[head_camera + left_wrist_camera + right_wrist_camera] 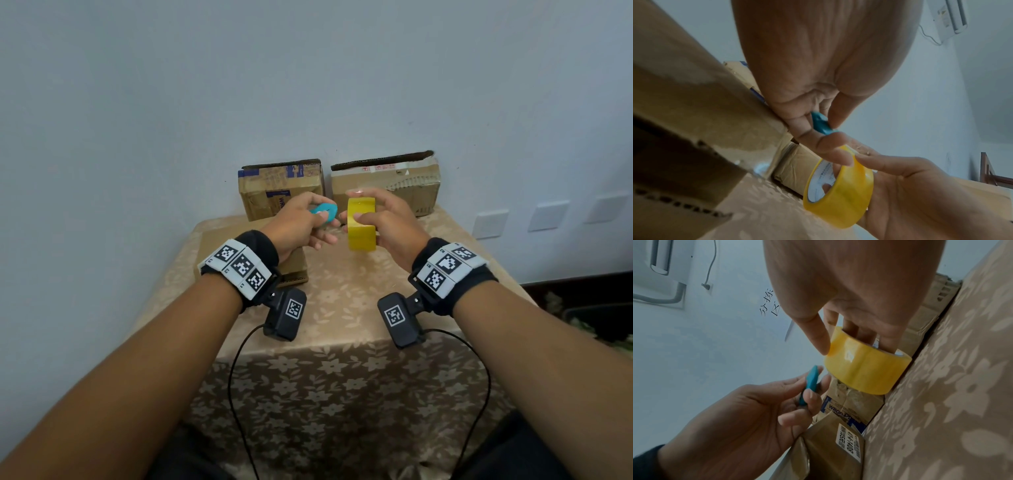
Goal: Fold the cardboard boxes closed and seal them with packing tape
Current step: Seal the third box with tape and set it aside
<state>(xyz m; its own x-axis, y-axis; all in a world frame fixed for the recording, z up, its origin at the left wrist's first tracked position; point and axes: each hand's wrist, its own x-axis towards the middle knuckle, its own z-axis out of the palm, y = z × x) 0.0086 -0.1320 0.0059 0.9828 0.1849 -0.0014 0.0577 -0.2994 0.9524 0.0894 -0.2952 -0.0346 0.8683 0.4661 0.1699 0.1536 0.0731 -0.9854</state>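
The roll of packing tape (pixel 361 224) is glossy translucent yellow, and the left wrist view shows its core (pixel 821 177) white with fine print. The small tool (pixel 323 213) is teal blue. The cardboard boxes are plain brown: the back left box (pixel 281 188) bears blue-and-white labels, the back right box (pixel 385 185) has small red marks near its top edge, and the near box (pixel 830 447) carries a white label with black print. The tablecloth (pixel 342 342) is beige with a paler flower-and-leaf pattern. The wristbands (pixel 239 265) are black, set with white tiles of black square codes. The wall (pixel 308 68) is pale blue-grey.
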